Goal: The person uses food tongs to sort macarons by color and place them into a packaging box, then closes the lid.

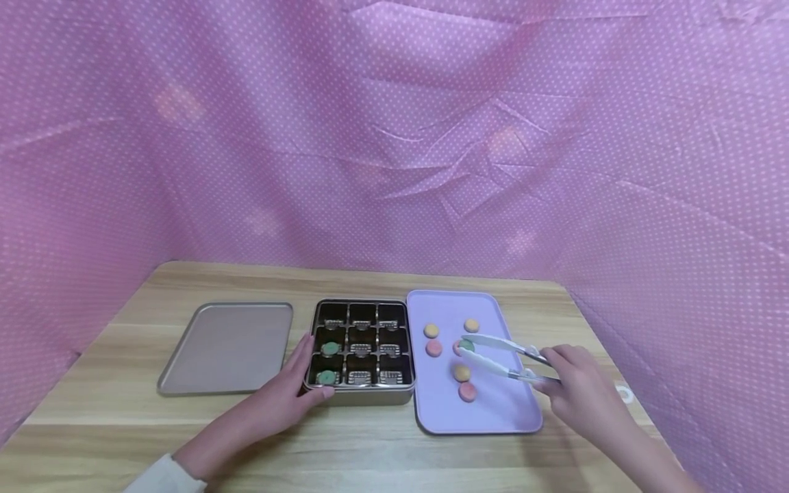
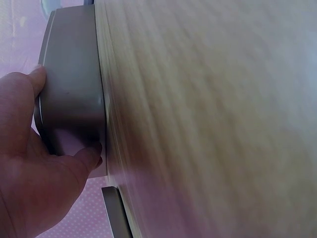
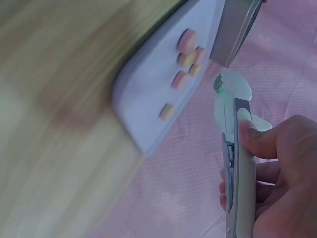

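Note:
My left hand [image 1: 286,390] holds the near left corner of a metal box [image 1: 370,397], its thumb on the front rim and its fingers along the left side. The left wrist view shows the thumb at the rim and a finger against the wall. Inside, a divided insert carries two green macarons, one [image 1: 331,348] in the left middle compartment, one [image 1: 327,377] in the left near one. My right hand [image 1: 576,387] grips white-tipped tongs [image 1: 493,366] over the lilac tray [image 1: 505,404]. Another green macaron [image 1: 466,346] is between the tongs' tips, above a partly hidden pink macaron.
Several pink and yellow macarons lie on the tray, among them a yellow one [image 1: 471,325] and a pink one [image 1: 467,392]. Left of the box lies a flat metal lid [image 1: 231,346]. A white ring [image 1: 625,392] shows at the table's right edge. Pink dotted cloth surrounds the table.

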